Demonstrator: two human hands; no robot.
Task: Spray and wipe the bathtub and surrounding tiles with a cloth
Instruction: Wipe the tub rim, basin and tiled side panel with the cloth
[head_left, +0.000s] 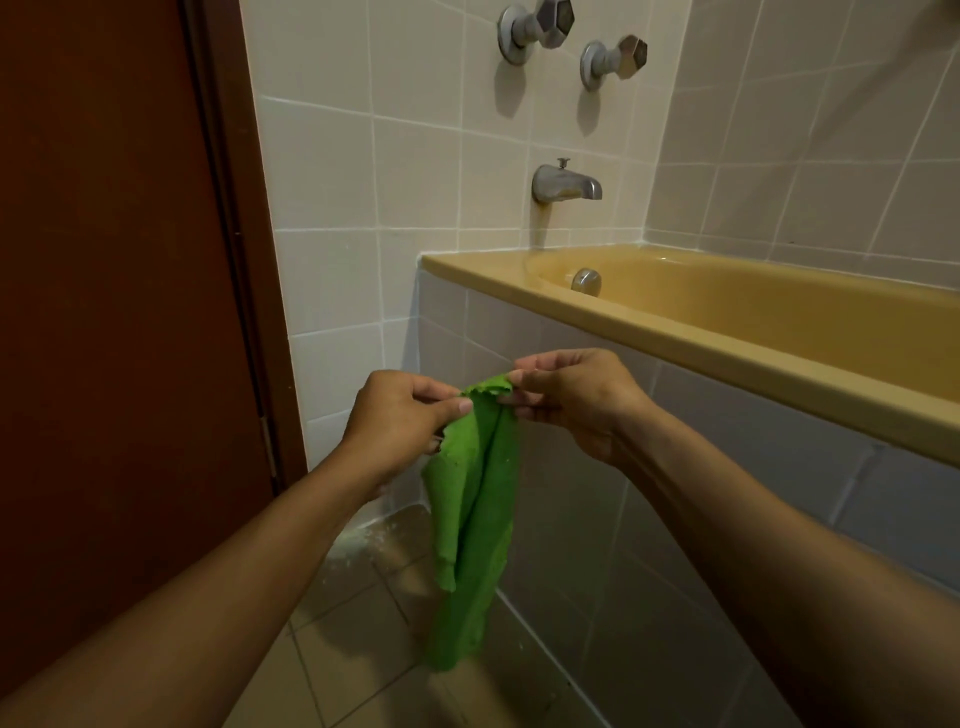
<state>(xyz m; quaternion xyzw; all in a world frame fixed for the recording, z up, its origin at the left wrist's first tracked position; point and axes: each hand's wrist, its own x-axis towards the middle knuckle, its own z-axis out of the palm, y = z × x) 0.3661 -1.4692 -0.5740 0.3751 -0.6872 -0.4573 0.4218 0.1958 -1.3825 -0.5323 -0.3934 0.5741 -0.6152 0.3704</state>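
A brown door (104, 312) fills the left side of the frame. Low in the middle, the left hand (400, 415) pinches the top hem of a green cloth (475, 519) between its thumb and curled fingers. The cloth hangs below in long folds, with its tail above the floor tiles (353, 649). Just right of it, the right hand (571, 400) pinches the same hem, and the two hands are almost touching. Further right, the yellow bathtub (727, 343) runs along the tiled wall (415, 156), with a spout (566, 183) above its near end.

The step in hand looks like opening the cloth out. To do it well, I would draw the hands apart along the hem until the folds drop flat, then fold the cloth into a neat pad (a bunched rag wipes in streaks).

No spray bottle shows anywhere. The tub's bottom and far end are cut off at the right edge. The left fingertips sit behind the cloth, and the pale specks on the floor near the door are too blurred to name.
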